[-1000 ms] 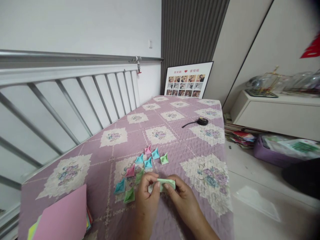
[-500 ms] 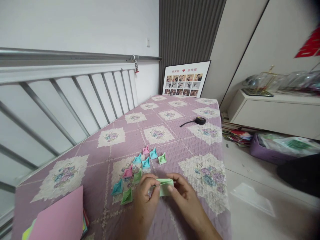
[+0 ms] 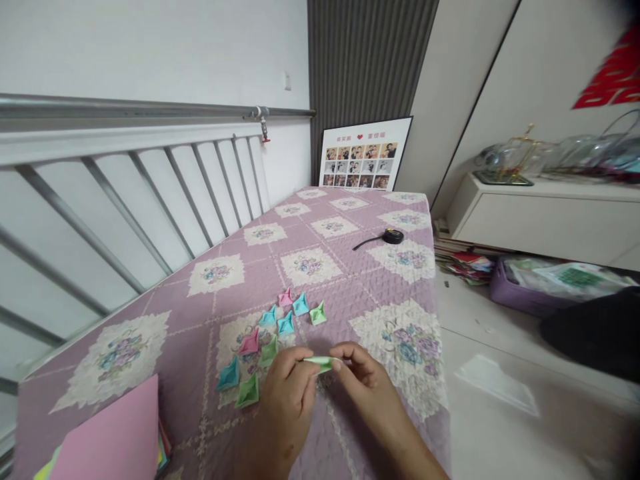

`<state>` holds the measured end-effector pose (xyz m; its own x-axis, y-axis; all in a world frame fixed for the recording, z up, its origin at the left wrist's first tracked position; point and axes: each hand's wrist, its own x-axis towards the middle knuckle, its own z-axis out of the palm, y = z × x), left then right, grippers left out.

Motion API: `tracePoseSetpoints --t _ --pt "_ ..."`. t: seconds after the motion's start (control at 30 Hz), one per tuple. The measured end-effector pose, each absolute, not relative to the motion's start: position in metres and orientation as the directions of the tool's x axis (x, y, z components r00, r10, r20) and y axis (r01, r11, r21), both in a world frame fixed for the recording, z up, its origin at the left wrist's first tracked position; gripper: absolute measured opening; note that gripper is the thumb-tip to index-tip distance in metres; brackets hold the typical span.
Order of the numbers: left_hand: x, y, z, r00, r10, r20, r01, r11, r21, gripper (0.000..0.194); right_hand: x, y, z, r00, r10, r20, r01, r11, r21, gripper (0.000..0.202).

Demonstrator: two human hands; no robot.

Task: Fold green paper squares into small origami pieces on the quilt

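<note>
A small folded green paper (image 3: 321, 364) is held above the floral tablecloth between my two hands. My left hand (image 3: 295, 380) pinches its left end, and my right hand (image 3: 361, 375) pinches the right end. Just left of my hands lie several small folded paper pieces: a green one (image 3: 247, 391), a teal one (image 3: 229, 375), a pink one (image 3: 249, 342) and a light green one (image 3: 318, 313) among them. The fingertips behind the held paper are partly hidden.
At the near left lies a stack of coloured paper (image 3: 113, 433), pink on top. A black tape measure (image 3: 393, 236) rests farther back on the tablecloth (image 3: 260, 267). A radiator (image 3: 165, 207) runs along the left. Right of the table stands a purple basket (image 3: 520, 293).
The green paper has tilted between my fingers and now shows as a narrow, slightly open strip. The whole view has shifted a little, so the table appears farther left.
</note>
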<state>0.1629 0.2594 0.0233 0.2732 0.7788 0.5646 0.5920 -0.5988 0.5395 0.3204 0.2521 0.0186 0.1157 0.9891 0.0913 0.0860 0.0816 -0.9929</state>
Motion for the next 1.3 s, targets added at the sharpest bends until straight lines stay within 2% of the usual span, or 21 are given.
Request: tracePoseSetpoints --t 0.3,0.6,0.87,1.1,1.3 --pt "0.162 0.261 0.026 0.264 0.745 0.613 0.549 -0.638 0.539 0.026 0.32 0.252 0.019 0.077 0.995 0.056 0.113 0.047 -0.993 0.019" --pt "0.156 0.265 0.028 0.31 0.739 0.598 0.496 -0.663 0.561 0.031 0.316 0.249 0.025 -0.096 0.995 0.03 0.147 0.044 -0.988 0.017" --pt "0.158 0.266 0.026 0.363 0.721 0.59 0.546 -0.678 0.493 0.031 0.313 0.247 0.022 -0.166 0.986 0.01 0.19 0.042 -0.981 0.013" --pt "0.158 0.265 0.026 0.361 0.694 0.623 0.572 -0.692 0.439 0.036 0.311 0.248 0.018 -0.108 0.994 0.001 0.234 0.026 -0.972 0.013" --pt "0.156 0.266 0.02 0.288 0.745 0.601 0.563 -0.64 0.524 0.032 0.31 0.249 0.013 -0.065 0.997 0.032 0.261 0.048 -0.964 0.014"
